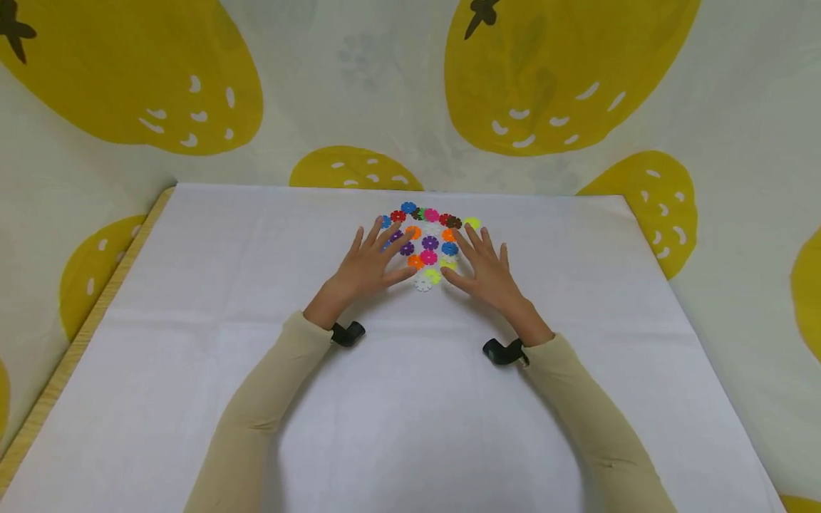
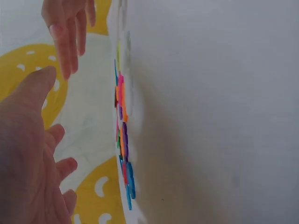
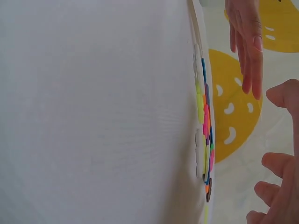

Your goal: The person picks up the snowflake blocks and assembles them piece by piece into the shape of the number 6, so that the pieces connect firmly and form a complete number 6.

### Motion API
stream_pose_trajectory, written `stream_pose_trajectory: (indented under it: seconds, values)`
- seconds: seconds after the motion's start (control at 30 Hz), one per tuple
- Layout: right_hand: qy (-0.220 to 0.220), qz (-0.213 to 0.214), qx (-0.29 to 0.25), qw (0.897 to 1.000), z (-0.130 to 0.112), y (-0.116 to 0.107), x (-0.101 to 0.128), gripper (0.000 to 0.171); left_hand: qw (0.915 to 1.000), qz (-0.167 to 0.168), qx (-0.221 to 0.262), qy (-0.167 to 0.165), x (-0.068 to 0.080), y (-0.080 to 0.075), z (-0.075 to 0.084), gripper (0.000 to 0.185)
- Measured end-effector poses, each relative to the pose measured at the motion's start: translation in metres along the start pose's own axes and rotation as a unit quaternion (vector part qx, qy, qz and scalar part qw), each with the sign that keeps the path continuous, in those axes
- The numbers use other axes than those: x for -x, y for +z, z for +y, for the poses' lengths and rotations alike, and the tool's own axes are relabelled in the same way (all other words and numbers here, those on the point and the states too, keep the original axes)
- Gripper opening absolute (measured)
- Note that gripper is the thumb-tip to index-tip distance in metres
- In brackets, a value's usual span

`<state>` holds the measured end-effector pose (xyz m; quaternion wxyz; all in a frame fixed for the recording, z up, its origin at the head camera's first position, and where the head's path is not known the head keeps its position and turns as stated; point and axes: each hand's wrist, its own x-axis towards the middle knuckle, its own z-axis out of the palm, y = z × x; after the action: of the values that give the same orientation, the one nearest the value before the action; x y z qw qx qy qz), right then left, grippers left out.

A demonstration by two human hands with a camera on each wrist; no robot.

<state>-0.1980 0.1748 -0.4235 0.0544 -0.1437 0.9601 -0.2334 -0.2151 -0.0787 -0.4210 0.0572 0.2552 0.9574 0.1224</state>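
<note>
left hand (image 1: 368, 268), right hand (image 1: 489, 273) spread above colourful discs (image 1: 430, 244)

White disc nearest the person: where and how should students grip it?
The white disc is probably best pinched by its near rim, from the person's side: it lies flat, that edge is free, and a yellow-green disc crowds its far right.

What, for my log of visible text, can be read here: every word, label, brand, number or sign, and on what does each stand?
None can be read in any view.
White tablecloth: no lettering shows.
Fruit-print backdrop: white and dark printed shapes, no letters or numbers.
Colored slotted plastic discs: too small to tell.
Black device at the left wrist and black device at the right wrist: too small to tell.
</note>
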Motion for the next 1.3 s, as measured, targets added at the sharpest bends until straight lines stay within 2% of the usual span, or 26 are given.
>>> stream_pose_trajectory:
  seconds: [0.17,0.27,0.37,0.53,0.67,0.8,1.0,1.17,1.3]
  values:
    - [-0.01,-0.008,-0.016,1.0,-0.003,0.0,0.002,0.082,0.9972,-0.008,0.065,0.037,-0.001,0.003,-0.001,0.074]
    - [-0.007,-0.015,-0.025,1.0,-0.003,0.0,0.003,0.08,0.9888,-0.019,0.133,0.065,-0.003,0.005,-0.001,0.073]
    - [-0.011,-0.017,-0.033,0.999,-0.004,0.002,0.003,0.074,0.9784,-0.031,0.19,0.076,-0.003,0.008,-0.001,0.071]
    - [-0.08,-0.034,-0.038,0.996,-0.008,0.005,0.003,0.053,0.9661,-0.036,0.246,0.071,-0.002,0.016,-0.005,0.056]
    - [-0.124,-0.071,-0.05,0.988,-0.011,0.01,0.004,0.044,0.9629,-0.035,0.257,0.073,-0.002,0.022,-0.009,0.047]
    - [-0.122,-0.08,-0.083,0.986,-0.013,0.016,0.004,0.042,0.9687,-0.014,0.235,0.078,-0.002,0.026,-0.01,0.042]
    - [-0.125,-0.057,-0.08,0.987,-0.013,0.022,0.001,0.038,0.9754,0.005,0.209,0.07,-0.001,0.03,-0.008,0.036]
    - [-0.133,-0.039,-0.084,0.987,-0.013,0.026,-0.001,0.034,0.9755,0.011,0.212,0.058,-0.002,0.032,-0.008,0.034]
    - [-0.133,-0.029,-0.095,0.986,-0.01,0.029,-0.001,0.031,0.9731,0.014,0.222,0.061,-0.004,0.034,-0.01,0.032]
